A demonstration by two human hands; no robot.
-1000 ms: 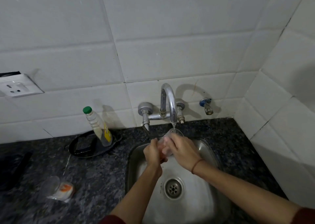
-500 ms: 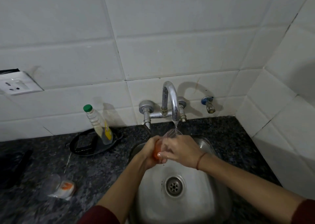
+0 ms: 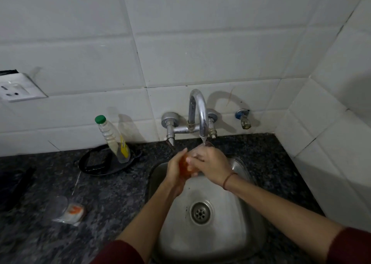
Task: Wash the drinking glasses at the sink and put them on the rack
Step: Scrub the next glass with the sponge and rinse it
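Over the steel sink (image 3: 155,175) both my hands hold a clear drinking glass (image 3: 186,168) under the tap (image 3: 200,113), where a thin stream of water runs onto its rim. An orange patch shows between my palms. My left hand (image 3: 175,170) cups the glass from the left. My right hand (image 3: 212,163) wraps over it from the right, hiding most of it. A second clear glass (image 3: 56,204) lies on the dark counter at the left. No rack is in view.
A white packet with orange print (image 3: 73,211) lies against the second glass. A green-capped bottle (image 3: 112,139) stands in a black pan (image 3: 94,163) left of the sink. A wall socket (image 3: 18,87) sits far left, a small valve (image 3: 244,119) right of the tap.
My hands have turned the glass under the stream, and the orange patch has come into sight between them. The view has tilted slightly down.
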